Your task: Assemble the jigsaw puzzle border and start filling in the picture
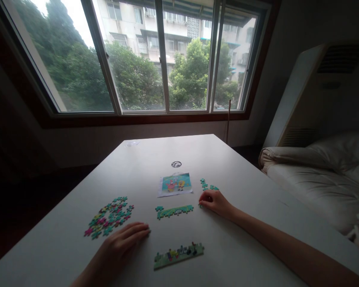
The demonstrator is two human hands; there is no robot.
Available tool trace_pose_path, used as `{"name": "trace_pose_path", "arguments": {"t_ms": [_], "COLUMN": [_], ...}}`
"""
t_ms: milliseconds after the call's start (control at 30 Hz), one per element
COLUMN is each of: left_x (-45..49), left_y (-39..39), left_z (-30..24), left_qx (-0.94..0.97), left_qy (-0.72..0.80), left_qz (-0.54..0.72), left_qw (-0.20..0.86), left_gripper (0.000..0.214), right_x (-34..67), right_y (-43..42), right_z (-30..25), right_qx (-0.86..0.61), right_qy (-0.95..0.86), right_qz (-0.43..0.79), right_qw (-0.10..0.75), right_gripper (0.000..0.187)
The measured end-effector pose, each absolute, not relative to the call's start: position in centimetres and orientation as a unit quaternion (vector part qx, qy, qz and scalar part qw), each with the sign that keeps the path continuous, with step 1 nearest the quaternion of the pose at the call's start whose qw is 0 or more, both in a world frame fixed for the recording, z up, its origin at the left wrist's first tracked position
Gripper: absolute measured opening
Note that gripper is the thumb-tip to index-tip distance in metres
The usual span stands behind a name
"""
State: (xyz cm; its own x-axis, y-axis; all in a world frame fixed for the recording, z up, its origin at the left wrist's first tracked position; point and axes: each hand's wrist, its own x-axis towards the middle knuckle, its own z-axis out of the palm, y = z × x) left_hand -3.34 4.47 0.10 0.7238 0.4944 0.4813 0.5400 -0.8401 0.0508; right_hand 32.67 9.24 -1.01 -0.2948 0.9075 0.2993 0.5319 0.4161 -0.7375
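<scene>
My left hand (pixel 127 239) lies low over the table, fingers together, with a small dark green puzzle piece (pixel 149 230) at its fingertips. Across from it, my right hand (pixel 214 200) is closed in a pinch on a puzzle piece (pixel 200 205), of which only a green edge shows. Between the hands lies a joined strip of teal and green pieces (pixel 175 211). A second joined strip (pixel 178 256), green with colourful figures, is nearer to me. Several loose teal pieces (pixel 204 185) sit just beyond my right hand, partly hidden by it.
A loose heap of puzzle pieces (pixel 109 217) spreads to the left of my left hand. A printed cartoon picture (pixel 176 184) lies mid-table, with a round black-and-white mark (pixel 176 164) behind it. The white table (pixel 242 247) stands before a window; a sofa (pixel 305 175) is at the right.
</scene>
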Motion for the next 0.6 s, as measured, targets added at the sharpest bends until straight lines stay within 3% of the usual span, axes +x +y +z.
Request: {"name": "trace_pose_path", "arguments": {"t_ms": [300,467,600], "left_x": [-3.5,-3.5,-3.5], "left_y": [4.7,4.7,4.6], "left_z": [-0.1,-0.2,-0.3], "left_qx": [-0.932,-0.927,-0.927], "left_qy": [-0.272,-0.281,-0.284], "left_qz": [-0.235,-0.245,-0.243], "left_qw": [0.051,0.035,0.028], "left_gripper": [0.028,0.028,0.029], "right_x": [33.2,34.1,34.3], "right_y": [9.4,9.8,9.6], "right_z": [-0.9,-1.0,-1.3], "right_qx": [-0.497,-0.436,-0.409], "right_qy": [-0.732,-0.781,-0.798], "right_qz": [0.251,0.308,0.298], "right_qw": [0.394,0.324,0.327], "right_gripper": [0.013,0.018,0.018]}}
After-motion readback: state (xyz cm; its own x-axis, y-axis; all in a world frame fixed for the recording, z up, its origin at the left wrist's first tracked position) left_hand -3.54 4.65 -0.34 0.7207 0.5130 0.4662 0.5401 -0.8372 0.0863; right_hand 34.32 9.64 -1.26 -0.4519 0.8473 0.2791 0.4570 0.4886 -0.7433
